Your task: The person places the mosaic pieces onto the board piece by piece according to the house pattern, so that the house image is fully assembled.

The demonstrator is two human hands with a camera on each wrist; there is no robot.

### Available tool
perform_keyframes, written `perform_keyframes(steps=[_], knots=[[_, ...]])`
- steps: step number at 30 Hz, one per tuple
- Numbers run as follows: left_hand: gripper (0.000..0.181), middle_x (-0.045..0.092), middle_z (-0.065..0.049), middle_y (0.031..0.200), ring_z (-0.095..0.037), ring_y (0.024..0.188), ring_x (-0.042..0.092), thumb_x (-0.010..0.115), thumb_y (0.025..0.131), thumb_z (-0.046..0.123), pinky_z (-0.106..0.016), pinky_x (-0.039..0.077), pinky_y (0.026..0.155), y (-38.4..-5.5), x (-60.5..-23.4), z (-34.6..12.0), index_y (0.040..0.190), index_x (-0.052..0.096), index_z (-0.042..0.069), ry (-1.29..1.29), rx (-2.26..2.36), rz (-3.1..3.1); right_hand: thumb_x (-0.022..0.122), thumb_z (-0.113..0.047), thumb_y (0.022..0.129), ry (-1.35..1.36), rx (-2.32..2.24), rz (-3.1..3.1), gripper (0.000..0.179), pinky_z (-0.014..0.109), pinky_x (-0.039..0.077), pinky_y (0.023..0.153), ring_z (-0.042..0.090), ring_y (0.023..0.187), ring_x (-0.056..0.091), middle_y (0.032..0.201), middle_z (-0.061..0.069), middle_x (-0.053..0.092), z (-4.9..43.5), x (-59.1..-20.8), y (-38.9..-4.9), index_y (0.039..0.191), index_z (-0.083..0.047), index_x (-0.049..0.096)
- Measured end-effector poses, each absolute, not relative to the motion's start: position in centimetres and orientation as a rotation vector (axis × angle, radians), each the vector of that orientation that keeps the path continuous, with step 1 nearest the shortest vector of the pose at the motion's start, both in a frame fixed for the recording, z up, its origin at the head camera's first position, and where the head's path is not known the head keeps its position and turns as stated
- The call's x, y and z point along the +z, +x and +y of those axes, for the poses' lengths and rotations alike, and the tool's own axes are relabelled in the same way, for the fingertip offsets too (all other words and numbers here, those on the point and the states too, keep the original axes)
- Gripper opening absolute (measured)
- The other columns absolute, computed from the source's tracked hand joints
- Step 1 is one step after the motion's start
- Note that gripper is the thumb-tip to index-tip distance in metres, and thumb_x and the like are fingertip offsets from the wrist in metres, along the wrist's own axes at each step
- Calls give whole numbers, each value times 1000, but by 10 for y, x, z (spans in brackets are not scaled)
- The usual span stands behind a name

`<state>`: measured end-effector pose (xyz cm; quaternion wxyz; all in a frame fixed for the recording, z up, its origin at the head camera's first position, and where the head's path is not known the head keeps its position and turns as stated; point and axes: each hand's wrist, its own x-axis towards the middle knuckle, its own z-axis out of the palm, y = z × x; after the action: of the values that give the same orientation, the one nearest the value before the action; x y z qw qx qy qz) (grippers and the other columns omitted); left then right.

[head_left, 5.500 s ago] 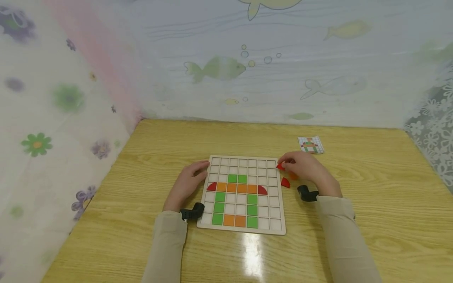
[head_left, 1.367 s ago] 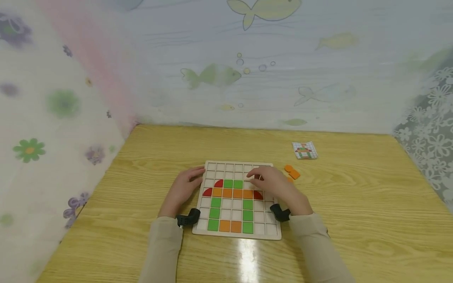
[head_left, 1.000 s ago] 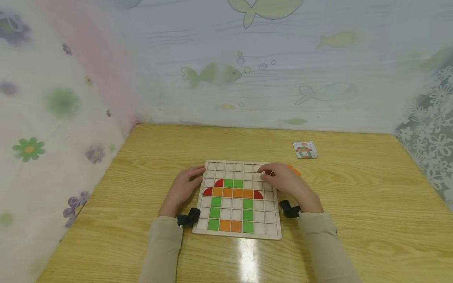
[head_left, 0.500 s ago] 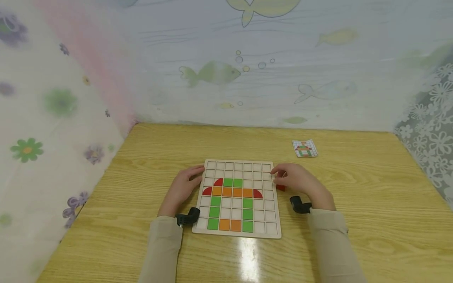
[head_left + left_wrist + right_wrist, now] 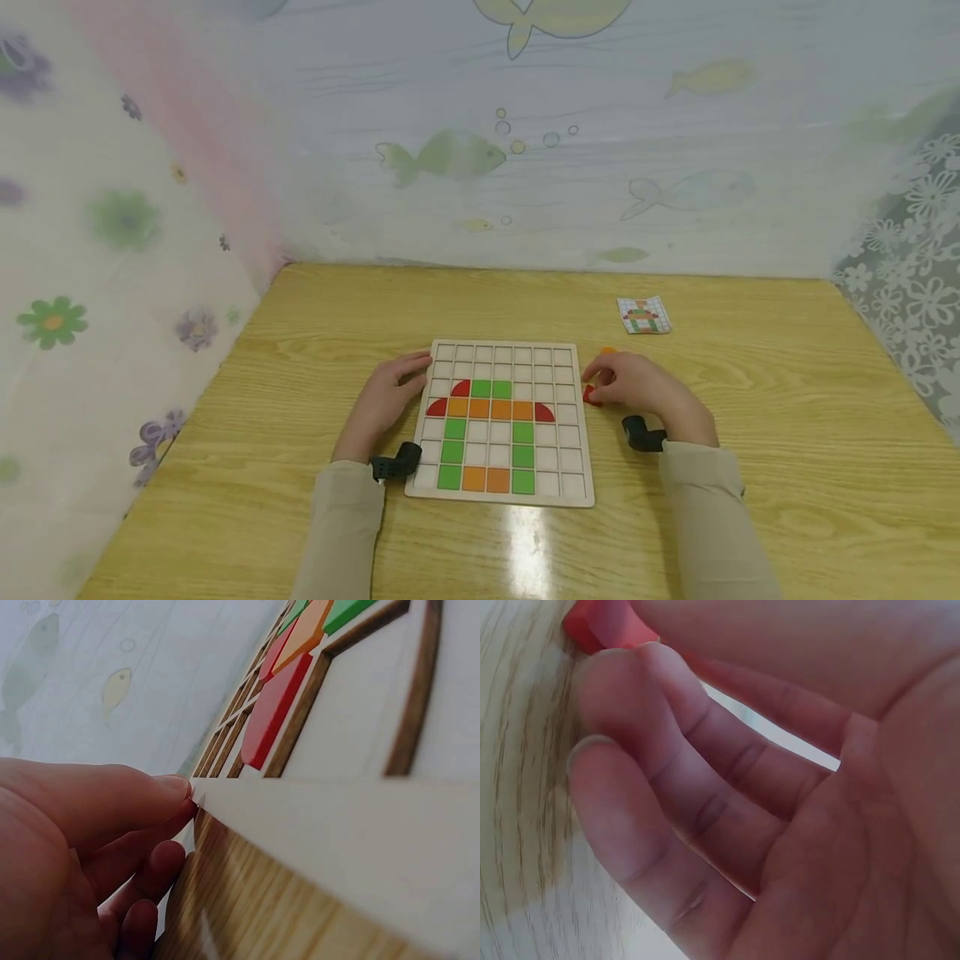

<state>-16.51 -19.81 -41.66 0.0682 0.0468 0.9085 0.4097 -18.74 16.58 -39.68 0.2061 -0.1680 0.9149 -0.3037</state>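
A pale wooden grid board (image 5: 495, 502) lies flat on the table. Green squares, orange squares and red quarter-circle pieces fill some of its cells. My left hand (image 5: 384, 404) rests against the board's left edge, its thumb (image 5: 169, 786) right at the rim and its other fingers loosely bent. Just off the board's right edge, my right hand (image 5: 643, 390) has thumb and fingertips on a red quarter-circle piece (image 5: 589, 394). In the right wrist view that red piece (image 5: 615, 624) sits at the fingertips, partly hidden by the thumb, low over the wood.
An orange piece (image 5: 608, 351) shows behind the right hand, partly covered by it. Farther back lies a small printed card (image 5: 643, 315) with a coloured grid pattern. A patterned wall covering rises along the table's far edge.
A red quarter-circle has been set left of the two green squares. The right hand has drawn back rightward off the board and taken hold of another red piece. The left hand stays put.
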Motion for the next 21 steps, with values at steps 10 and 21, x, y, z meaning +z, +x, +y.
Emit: perform_keyframes(steps=[10, 21], knots=[[36, 43, 2, 134, -24, 128, 27, 52, 91, 20, -44, 22, 103, -165, -418, -199, 126, 53, 14, 151, 1258, 2738, 68, -12, 77, -468, -760, 2622, 16, 29, 40, 64, 15, 67, 46, 72, 0, 53, 155, -394, -183, 92, -8, 62], [36, 42, 2, 135, -24, 129, 27, 51, 91, 20, -44, 22, 103, -166, -418, -198, 126, 53, 15, 155, 1253, 2740, 68, -12, 77, -497, -769, 2641, 13, 30, 39, 64, 15, 68, 46, 73, 0, 53, 155, -392, -182, 83, -10, 57]])
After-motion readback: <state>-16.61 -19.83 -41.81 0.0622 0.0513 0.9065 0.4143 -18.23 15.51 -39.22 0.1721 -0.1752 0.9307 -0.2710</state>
